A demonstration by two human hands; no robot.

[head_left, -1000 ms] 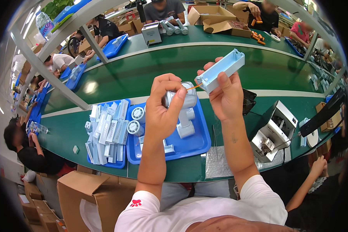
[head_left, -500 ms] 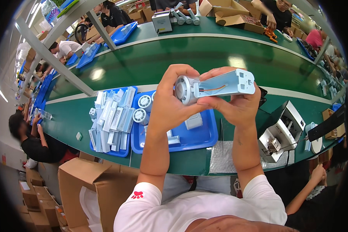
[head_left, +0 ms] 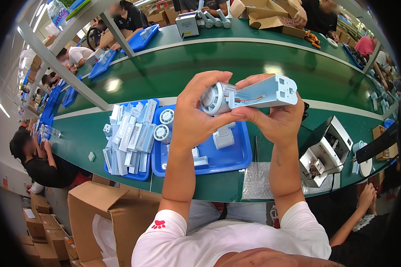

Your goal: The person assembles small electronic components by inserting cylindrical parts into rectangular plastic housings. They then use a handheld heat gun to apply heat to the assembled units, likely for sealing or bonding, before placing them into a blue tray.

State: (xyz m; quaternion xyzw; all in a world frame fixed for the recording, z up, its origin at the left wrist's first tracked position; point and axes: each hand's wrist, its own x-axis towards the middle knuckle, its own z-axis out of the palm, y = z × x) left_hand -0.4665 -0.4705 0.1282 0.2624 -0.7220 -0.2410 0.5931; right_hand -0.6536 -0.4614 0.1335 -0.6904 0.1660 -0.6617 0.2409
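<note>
Above the bench, my left hand (head_left: pixel 188 118) is closed around a light-blue round fan head (head_left: pixel 213 99) with a slotted rim. My right hand (head_left: pixel 284 127) grips a light-blue handle shell (head_left: pixel 269 95), its hollow side facing up and square cut-outs at its right end. A thin orange-red wire (head_left: pixel 249 100) lies inside the shell near the fan head. The shell's left end meets the fan head; whether the two are locked together I cannot tell. Behind my left wrist, a blue tray (head_left: pixel 231 161) holds more round fan heads (head_left: pixel 162 132) and a pale housing (head_left: pixel 223 138).
Left of that tray, another blue tray (head_left: pixel 142 175) is heaped with handle shells (head_left: pixel 131 135). A white-and-black machine (head_left: pixel 326 149) stands right, beside bubble wrap (head_left: pixel 257 180). An open carton (head_left: pixel 91 213) sits lower left. Metal posts (head_left: pixel 82 82) frame the bench; co-workers sit around.
Both hands have lifted the fan head and shell slightly. The fan head has turned, showing more of its side wall, and the shell has shifted a little to the right.
</note>
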